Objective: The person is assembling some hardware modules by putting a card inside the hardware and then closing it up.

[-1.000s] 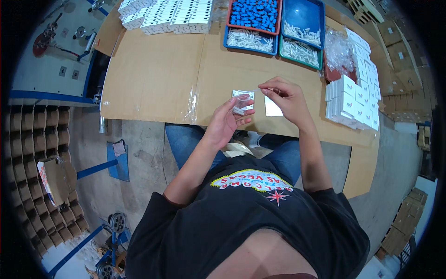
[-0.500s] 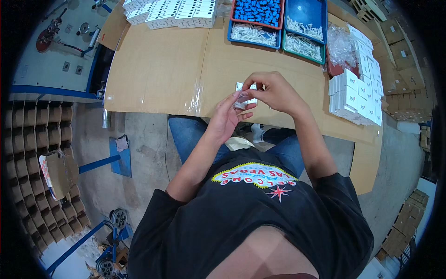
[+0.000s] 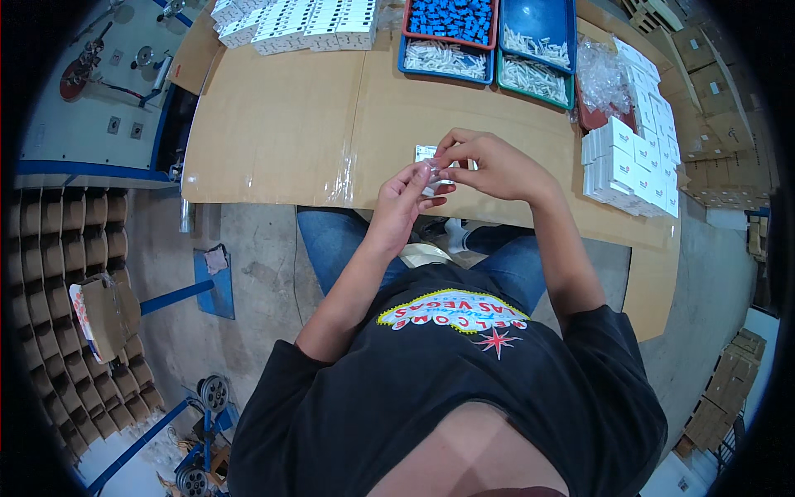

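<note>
Above the near edge of the cardboard-covered table (image 3: 273, 149), my two hands meet at the fingertips. Between them is a small clear plastic bag (image 3: 432, 167), partly hidden by the fingers; its contents are too small to make out. My left hand (image 3: 399, 204) pinches it between thumb and forefinger, the other fingers loosely curled. From the right, my right hand (image 3: 495, 168) is closed on the bag's other side with thumb and fingertips. Just beneath the fingers, a small white box (image 3: 424, 152) with dark print lies on the table, mostly covered by my hands.
Rows of white boxes (image 3: 315, 25) stand at the far left. Trays at the back hold blue pieces (image 3: 451, 18) and white plastic pieces (image 3: 447, 60). Stacked white boxes (image 3: 633, 170) and crumpled clear bags (image 3: 603, 79) are at right. A compartment rack (image 3: 74, 290) stands left.
Both hands stay together over the white box. My right fingers have shifted slightly on the plastic, and my left thumb now points more upward. The view has moved a little.
</note>
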Action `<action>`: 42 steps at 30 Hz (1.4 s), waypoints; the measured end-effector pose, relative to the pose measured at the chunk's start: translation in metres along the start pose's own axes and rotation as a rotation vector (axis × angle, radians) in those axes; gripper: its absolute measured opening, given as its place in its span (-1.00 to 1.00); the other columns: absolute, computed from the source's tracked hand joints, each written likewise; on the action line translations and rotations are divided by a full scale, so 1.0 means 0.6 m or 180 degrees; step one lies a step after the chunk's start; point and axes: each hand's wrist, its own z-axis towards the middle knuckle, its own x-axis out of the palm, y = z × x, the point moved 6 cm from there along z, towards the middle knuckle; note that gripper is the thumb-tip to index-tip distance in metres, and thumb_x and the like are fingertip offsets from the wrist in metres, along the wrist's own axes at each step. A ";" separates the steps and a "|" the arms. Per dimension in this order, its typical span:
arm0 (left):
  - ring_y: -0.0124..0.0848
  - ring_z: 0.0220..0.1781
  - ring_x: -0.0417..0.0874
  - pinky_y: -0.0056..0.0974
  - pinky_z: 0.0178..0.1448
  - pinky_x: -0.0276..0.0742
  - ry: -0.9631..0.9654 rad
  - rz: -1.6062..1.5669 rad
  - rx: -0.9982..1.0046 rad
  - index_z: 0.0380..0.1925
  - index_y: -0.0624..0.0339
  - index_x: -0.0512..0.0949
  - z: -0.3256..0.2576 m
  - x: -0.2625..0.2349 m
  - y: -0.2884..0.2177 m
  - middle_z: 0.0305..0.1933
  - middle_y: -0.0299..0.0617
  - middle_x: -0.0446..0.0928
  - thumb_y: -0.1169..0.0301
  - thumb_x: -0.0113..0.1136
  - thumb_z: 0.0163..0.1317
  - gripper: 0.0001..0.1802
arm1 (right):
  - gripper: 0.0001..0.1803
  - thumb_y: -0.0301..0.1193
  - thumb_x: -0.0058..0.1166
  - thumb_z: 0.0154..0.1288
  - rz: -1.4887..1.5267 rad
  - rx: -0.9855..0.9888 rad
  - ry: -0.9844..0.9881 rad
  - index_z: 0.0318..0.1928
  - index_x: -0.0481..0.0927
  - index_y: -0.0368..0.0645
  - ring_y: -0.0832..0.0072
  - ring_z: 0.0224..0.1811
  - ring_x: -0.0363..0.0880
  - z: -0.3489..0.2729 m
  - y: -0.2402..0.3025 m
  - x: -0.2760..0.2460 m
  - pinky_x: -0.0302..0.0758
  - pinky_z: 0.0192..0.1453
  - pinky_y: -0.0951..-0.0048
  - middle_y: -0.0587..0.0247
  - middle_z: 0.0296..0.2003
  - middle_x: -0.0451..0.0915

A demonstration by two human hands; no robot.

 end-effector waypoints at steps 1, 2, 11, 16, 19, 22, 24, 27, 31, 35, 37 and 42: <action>-0.34 0.07 0.75 -0.28 0.08 0.68 -0.0091 0.0194 0.0083 0.10 0.25 0.58 0.000 0.000 -0.003 0.02 -0.15 0.70 0.16 0.08 0.59 -0.62 | -0.81 -0.45 0.23 0.35 0.0093 0.0044 -0.0028 -0.08 0.71 -0.26 0.28 -0.14 0.64 0.000 0.000 -0.001 0.55 -0.08 0.32 0.13 -0.09 0.64; -0.33 0.04 0.76 -0.30 0.07 0.69 -0.0183 0.0389 0.0164 0.07 0.27 0.57 0.000 -0.002 -0.007 0.01 -0.14 0.71 0.18 0.10 0.58 -0.65 | -0.83 -0.48 0.25 0.35 0.0186 0.0088 -0.0056 -0.10 0.71 -0.29 0.34 -0.18 0.64 0.000 0.000 -0.002 0.54 -0.12 0.37 0.17 -0.13 0.67; -0.49 -0.07 0.72 -0.34 0.01 0.66 -0.0582 0.0946 0.0804 -0.06 0.27 0.63 0.005 -0.010 -0.013 -0.12 -0.22 0.70 0.31 0.24 0.51 -0.77 | -0.85 -0.45 0.35 0.26 0.0203 0.0507 -0.0337 -0.22 0.71 -0.26 0.55 -0.43 0.51 -0.006 -0.012 -0.006 0.45 -0.32 0.42 0.24 -0.40 0.67; -0.52 -0.11 0.69 -0.38 0.01 0.61 -0.0483 0.1215 0.0941 -0.07 0.29 0.62 0.009 -0.017 -0.007 -0.16 -0.26 0.68 0.34 0.27 0.49 -0.79 | -0.86 -0.44 0.36 0.26 0.0407 0.0583 -0.0132 -0.27 0.69 -0.24 0.60 -0.45 0.47 -0.017 -0.014 0.001 0.41 -0.35 0.46 0.31 -0.46 0.64; -0.54 -0.11 0.67 -0.38 0.02 0.60 -0.0558 0.1039 0.0942 -0.11 0.30 0.62 0.008 -0.012 -0.006 -0.16 -0.26 0.67 0.36 0.28 0.47 -0.80 | -0.87 -0.44 0.36 0.28 0.0699 0.0575 -0.0255 -0.26 0.69 -0.22 0.67 -0.43 0.45 -0.021 -0.015 0.004 0.40 -0.35 0.53 0.39 -0.45 0.64; -0.54 -0.10 0.67 -0.38 0.03 0.60 -0.0633 0.0844 0.0938 -0.13 0.31 0.63 0.001 0.006 -0.023 -0.16 -0.26 0.67 0.38 0.29 0.47 -0.81 | -0.86 -0.46 0.35 0.30 0.1015 0.0539 -0.0663 -0.18 0.69 -0.21 0.75 -0.40 0.45 -0.031 -0.017 0.004 0.39 -0.33 0.60 0.45 -0.38 0.66; -0.55 -0.10 0.67 -0.38 0.03 0.60 -0.0676 0.0820 0.0918 -0.14 0.32 0.63 0.003 0.006 -0.024 -0.17 -0.26 0.68 0.39 0.29 0.47 -0.82 | -0.83 -0.47 0.34 0.31 0.1121 0.0564 -0.0926 -0.12 0.69 -0.21 0.78 -0.37 0.45 -0.042 -0.019 0.007 0.39 -0.32 0.64 0.47 -0.32 0.67; -0.54 -0.11 0.68 -0.38 0.04 0.61 -0.0592 0.1027 0.0849 -0.12 0.32 0.63 0.005 -0.002 -0.016 -0.16 -0.25 0.69 0.39 0.28 0.47 -0.82 | -0.70 -0.51 0.34 0.28 0.1735 0.0513 -0.1275 0.02 0.67 -0.24 0.77 -0.35 0.48 -0.050 -0.019 0.022 0.41 -0.29 0.66 0.40 -0.25 0.70; -0.56 -0.14 0.67 -0.40 0.03 0.61 -0.0640 0.0902 0.1199 -0.11 0.32 0.64 0.001 0.010 -0.026 -0.16 -0.26 0.70 0.39 0.26 0.49 -0.82 | -0.73 -0.52 0.30 0.37 0.2301 0.0577 -0.1883 0.05 0.64 -0.28 0.81 -0.36 0.47 -0.059 -0.029 0.043 0.38 -0.33 0.71 0.38 -0.27 0.68; -0.58 -0.16 0.67 -0.42 0.01 0.59 -0.0680 0.0943 0.1387 -0.11 0.30 0.65 0.000 0.017 -0.031 -0.18 -0.28 0.70 0.39 0.25 0.50 -0.83 | -0.81 -0.50 0.29 0.40 0.2880 0.0739 -0.1894 -0.02 0.67 -0.27 0.78 -0.48 0.45 -0.072 -0.049 0.070 0.36 -0.44 0.68 0.40 -0.37 0.64; -0.58 -0.16 0.67 -0.42 0.00 0.58 -0.0675 0.0941 0.1402 -0.11 0.30 0.64 0.000 0.019 -0.029 -0.18 -0.28 0.70 0.38 0.24 0.51 -0.82 | -0.82 -0.49 0.29 0.40 0.2999 0.0733 -0.1970 -0.04 0.67 -0.26 0.77 -0.50 0.44 -0.072 -0.050 0.075 0.35 -0.47 0.67 0.42 -0.39 0.62; -0.58 -0.14 0.66 -0.42 0.00 0.58 -0.0609 0.0939 0.1456 -0.08 0.30 0.64 -0.004 0.026 -0.029 -0.16 -0.27 0.70 0.38 0.23 0.51 -0.81 | -0.85 -0.48 0.28 0.41 0.3077 0.0733 -0.1999 -0.08 0.67 -0.25 0.77 -0.53 0.42 -0.070 -0.050 0.082 0.31 -0.50 0.68 0.44 -0.42 0.59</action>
